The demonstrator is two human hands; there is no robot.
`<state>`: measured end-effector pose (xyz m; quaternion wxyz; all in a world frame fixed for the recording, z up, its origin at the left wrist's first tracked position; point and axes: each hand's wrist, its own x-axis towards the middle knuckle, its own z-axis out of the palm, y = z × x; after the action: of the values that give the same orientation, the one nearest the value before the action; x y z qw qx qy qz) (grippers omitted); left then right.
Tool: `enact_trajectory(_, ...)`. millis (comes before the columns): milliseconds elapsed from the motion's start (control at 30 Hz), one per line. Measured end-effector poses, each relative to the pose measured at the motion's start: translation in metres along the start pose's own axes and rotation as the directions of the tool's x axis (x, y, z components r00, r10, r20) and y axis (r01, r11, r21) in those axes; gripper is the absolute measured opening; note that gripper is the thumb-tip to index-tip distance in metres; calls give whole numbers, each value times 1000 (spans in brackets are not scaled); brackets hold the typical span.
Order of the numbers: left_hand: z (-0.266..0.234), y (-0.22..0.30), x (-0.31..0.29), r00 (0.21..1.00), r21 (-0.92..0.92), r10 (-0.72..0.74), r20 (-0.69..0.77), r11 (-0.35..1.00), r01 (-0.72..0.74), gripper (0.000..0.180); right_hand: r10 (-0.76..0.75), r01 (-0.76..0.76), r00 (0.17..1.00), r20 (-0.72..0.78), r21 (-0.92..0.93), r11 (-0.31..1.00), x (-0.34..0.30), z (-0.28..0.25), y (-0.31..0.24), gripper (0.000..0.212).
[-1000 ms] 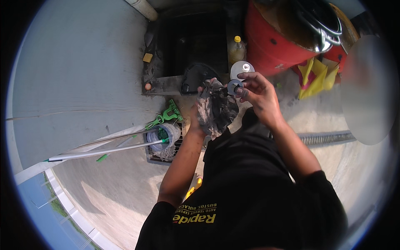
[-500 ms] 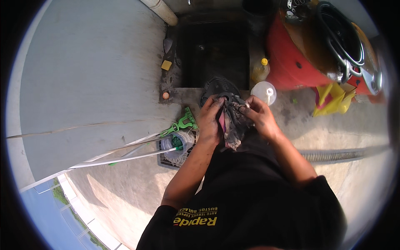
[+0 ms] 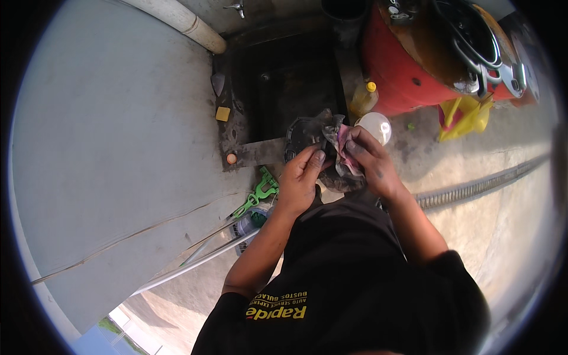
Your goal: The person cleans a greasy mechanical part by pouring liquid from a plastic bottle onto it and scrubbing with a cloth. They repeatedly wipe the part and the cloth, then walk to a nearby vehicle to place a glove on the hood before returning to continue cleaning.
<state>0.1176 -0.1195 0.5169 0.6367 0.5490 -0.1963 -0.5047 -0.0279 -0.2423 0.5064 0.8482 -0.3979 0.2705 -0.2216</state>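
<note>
My left hand (image 3: 300,177) is closed, thumb pressed against the fingers, beside a dark, grimy piece whose kind I cannot make out. My right hand (image 3: 374,163) pinches a crumpled rag (image 3: 345,145), pink in its folds and blackened with grease elsewhere. The two hands are a short way apart, the rag between them. Just beyond my left hand is a black rounded part (image 3: 303,135) with a moulded rim, near the front ledge of a dark sink (image 3: 260,152). Both hands have dark smudges on the fingers.
A metal tap (image 3: 238,8) is above the sink. A yellow sponge (image 3: 223,113) and an orange cap (image 3: 231,158) lie on its left ledge. To the right stand a yellow-capped bottle (image 3: 362,100), a white round container (image 3: 376,126) and a red drum (image 3: 390,65). A green mop head (image 3: 260,192) leans at left.
My hands have drawn apart slightly, and the rag is now mainly in my right hand with its pink side showing. The black rounded part shows more fully. The view has shifted and turned.
</note>
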Motion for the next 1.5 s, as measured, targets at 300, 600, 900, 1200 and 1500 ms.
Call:
enact_trajectory(300,-65,15,-6,978,-24,32,207,999,-28,12,-392,321,904,170,-876,360,1,73,11,45)
enact_trajectory(600,-44,22,4,969,-133,142,200,984,-117,13,-592,307,785,183,-945,114,0,91,1,40)
enact_trajectory(900,17,9,21,948,167,191,255,957,-237,20,-368,236,922,-120,-580,780,-2,12,-18,26)
enact_trajectory(1200,74,9,38,974,160,41,223,984,-78,35,-31,54,959,-283,75,996,-26,-45,-36,32)
enact_trajectory(1500,119,-8,62,967,299,-62,248,954,-16,32,-260,35,951,-166,-777,628,-35,-87,-67,24)
